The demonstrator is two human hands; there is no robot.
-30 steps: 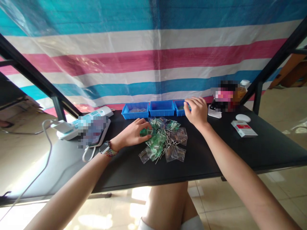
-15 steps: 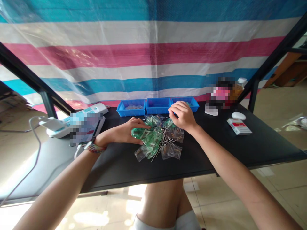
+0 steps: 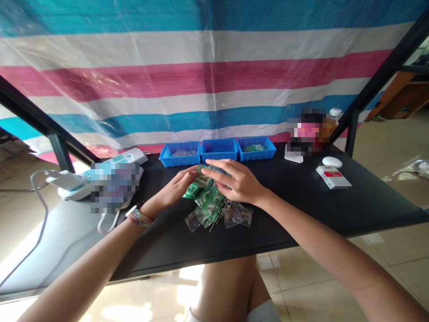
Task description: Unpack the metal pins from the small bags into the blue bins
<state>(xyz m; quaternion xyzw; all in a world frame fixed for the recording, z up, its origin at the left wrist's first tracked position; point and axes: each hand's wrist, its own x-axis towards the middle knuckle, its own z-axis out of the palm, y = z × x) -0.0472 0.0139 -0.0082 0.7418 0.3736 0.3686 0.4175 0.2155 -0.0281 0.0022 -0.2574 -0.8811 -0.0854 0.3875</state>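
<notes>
A pile of small green plastic packets (image 3: 208, 201) lies near the middle of the black table, with thin metal pins (image 3: 217, 218) among them. Clear packets (image 3: 238, 215) with brass-coloured pieces inside lie at the pile's front. My left hand (image 3: 177, 187) is closed at the pile's left side, with a small plastic packet (image 3: 203, 178) at its thumb and fingers. From the right, my right hand (image 3: 238, 181) reaches over the pile, fingers stretched and apart, fingertips close to that packet. Part of the pile is hidden beneath my right hand.
Behind the pile stand a left blue bin (image 3: 164, 156) with clear packets, a middle blue bin (image 3: 219, 145) and a right blue bin (image 3: 256, 154) with green packets. A power strip (image 3: 134, 157) lies left; a small box (image 3: 334, 178) and a bottle (image 3: 332, 120) are right.
My right hand has moved from in front of the right bin, leftward and down over the pile, its fingers now stretched. My left hand has lifted a packet slightly at the pile.
</notes>
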